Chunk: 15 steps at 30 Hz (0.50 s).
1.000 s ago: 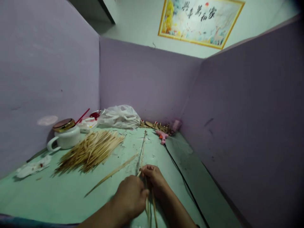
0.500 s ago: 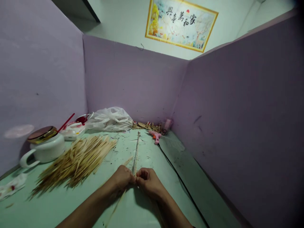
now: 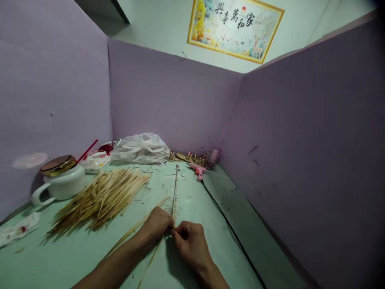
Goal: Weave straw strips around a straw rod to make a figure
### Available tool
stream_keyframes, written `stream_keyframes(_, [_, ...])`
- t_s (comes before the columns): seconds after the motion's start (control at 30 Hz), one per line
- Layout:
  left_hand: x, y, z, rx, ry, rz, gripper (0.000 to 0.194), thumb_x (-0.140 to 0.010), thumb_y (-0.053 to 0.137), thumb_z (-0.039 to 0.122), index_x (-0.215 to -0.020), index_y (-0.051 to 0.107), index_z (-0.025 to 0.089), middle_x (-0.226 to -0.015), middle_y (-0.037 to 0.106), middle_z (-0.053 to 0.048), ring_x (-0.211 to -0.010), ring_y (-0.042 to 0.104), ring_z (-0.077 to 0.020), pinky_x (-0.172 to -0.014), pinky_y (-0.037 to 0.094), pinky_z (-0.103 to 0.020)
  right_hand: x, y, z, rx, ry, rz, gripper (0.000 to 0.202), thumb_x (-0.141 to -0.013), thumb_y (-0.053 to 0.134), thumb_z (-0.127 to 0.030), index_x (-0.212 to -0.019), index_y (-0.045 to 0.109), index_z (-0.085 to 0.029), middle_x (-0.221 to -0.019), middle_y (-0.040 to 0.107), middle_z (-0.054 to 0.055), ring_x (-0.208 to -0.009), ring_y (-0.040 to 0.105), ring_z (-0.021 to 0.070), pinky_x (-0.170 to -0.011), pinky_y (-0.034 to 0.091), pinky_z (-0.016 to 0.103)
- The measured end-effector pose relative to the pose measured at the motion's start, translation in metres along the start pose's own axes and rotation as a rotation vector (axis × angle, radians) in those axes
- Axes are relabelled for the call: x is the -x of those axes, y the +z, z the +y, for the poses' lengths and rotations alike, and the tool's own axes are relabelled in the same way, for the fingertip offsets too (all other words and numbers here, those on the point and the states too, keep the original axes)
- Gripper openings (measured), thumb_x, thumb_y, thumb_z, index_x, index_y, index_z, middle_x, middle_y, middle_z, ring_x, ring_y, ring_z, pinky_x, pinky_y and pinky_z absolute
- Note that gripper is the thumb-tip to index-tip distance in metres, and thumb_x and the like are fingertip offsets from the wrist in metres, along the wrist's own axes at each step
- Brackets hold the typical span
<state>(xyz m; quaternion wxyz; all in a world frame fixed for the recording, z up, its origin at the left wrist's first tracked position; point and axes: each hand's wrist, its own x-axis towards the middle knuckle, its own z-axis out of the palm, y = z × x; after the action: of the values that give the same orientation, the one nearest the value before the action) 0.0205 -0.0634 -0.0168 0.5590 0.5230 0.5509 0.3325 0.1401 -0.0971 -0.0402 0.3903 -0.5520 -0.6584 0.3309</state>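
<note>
Straw braid (image 3: 175, 192), slim, pale, nearly straight, its near end between closed fingertips of left hand (image 3: 160, 221) and right hand (image 3: 192, 243).

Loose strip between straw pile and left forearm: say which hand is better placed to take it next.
Probably the left hand: it is closer to the loose strip. The right hand sits farther off, beyond the left, and both have fingers at the thin strand.

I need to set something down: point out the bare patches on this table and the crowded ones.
Bare table shows between the right hand and the black cord, and between that cord and the right purple wall. Crowded: the far end, with plastic bag and pink glue gun; the left, with mug and straw bundle.
</note>
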Motion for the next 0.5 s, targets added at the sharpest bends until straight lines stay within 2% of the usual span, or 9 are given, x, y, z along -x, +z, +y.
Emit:
stream_keyframes(0.1, [0.006,-0.004,0.005,0.135,-0.056,-0.031,0.012,-0.046,0.044,0.017,-0.038,0.035,0.018,-0.03,0.023,0.008,-0.031,0.017,-0.0041,-0.035,0.009,-0.021,0.001,-0.003,-0.006,0.09,-0.136,-0.013,0.023,-0.069,0.05,-0.027,-0.056,0.06,-0.011,-0.052,0.055,0.002,-0.05,0.044,0.0088,-0.046,0.029,0.019])
stream_keyframes(0.2, [0.007,-0.009,0.005,0.203,-0.03,-0.073,0.006,-0.044,0.05,0.018,-0.04,0.047,0.014,-0.029,0.03,0.007,-0.031,0.021,-0.0033,-0.035,0.011,-0.019,-0.014,-0.016,-0.015,0.086,-0.131,-0.157,0.02,-0.064,0.055,-0.026,-0.051,0.058,-0.011,-0.047,0.05,0.0,-0.046,0.04,0.0071,-0.044,0.026,0.019])
stream_keyframes(0.27, [0.005,-0.012,0.003,0.229,-0.001,-0.078,0.008,-0.043,0.053,0.018,-0.039,0.047,0.013,-0.03,0.03,0.007,-0.032,0.021,-0.0025,-0.036,0.013,-0.019,-0.027,-0.026,-0.021,-0.033,-0.015,-0.194,0.023,-0.063,0.055,-0.03,-0.051,0.056,-0.011,-0.045,0.049,-0.001,-0.044,0.039,0.0069,-0.043,0.027,0.019])
stream_keyframes(0.33, [0.003,-0.013,0.002,0.235,0.008,-0.09,0.01,-0.043,0.054,0.018,-0.039,0.047,0.012,-0.031,0.031,0.007,-0.033,0.021,-0.0021,-0.037,0.013,-0.019,-0.037,-0.031,-0.025,-0.256,0.17,-0.101,0.023,-0.065,0.052,-0.033,-0.056,0.054,-0.012,-0.05,0.051,0.0,-0.045,0.043,0.0076,-0.045,0.032,0.02])
stream_keyframes(0.37, [0.003,-0.013,0.001,0.235,0.01,-0.095,0.01,-0.043,0.054,0.018,-0.039,0.047,0.012,-0.031,0.032,0.007,-0.034,0.022,-0.0023,-0.038,0.014,-0.019,-0.04,-0.03,-0.026,-0.375,0.275,-0.124,0.02,-0.064,0.051,-0.031,-0.059,0.053,-0.013,-0.052,0.051,0.0,-0.045,0.044,0.0078,-0.045,0.034,0.02])
stream_keyframes(0.43, [0.002,-0.014,-0.001,0.221,0.006,-0.115,0.009,-0.043,0.052,0.018,-0.039,0.046,0.012,-0.032,0.034,0.006,-0.035,0.025,-0.0033,-0.039,0.016,-0.019,-0.04,-0.025,-0.026,-0.582,0.448,-0.264,0.014,-0.06,0.053,-0.027,-0.062,0.05,-0.014,-0.05,0.05,-0.001,-0.043,0.045,0.0084,-0.045,0.036,0.022])
stream_keyframes(0.5, [0.0,-0.015,-0.003,0.17,0.002,-0.118,0.008,-0.044,0.051,0.018,-0.04,0.045,0.013,-0.033,0.034,0.006,-0.035,0.026,-0.004,-0.039,0.016,-0.02,-0.037,-0.017,-0.023,-0.685,0.506,-0.373,0.01,-0.056,0.053,-0.022,-0.06,0.048,-0.014,-0.045,0.046,-0.003,-0.039,0.043,0.0073,-0.041,0.034,0.02])
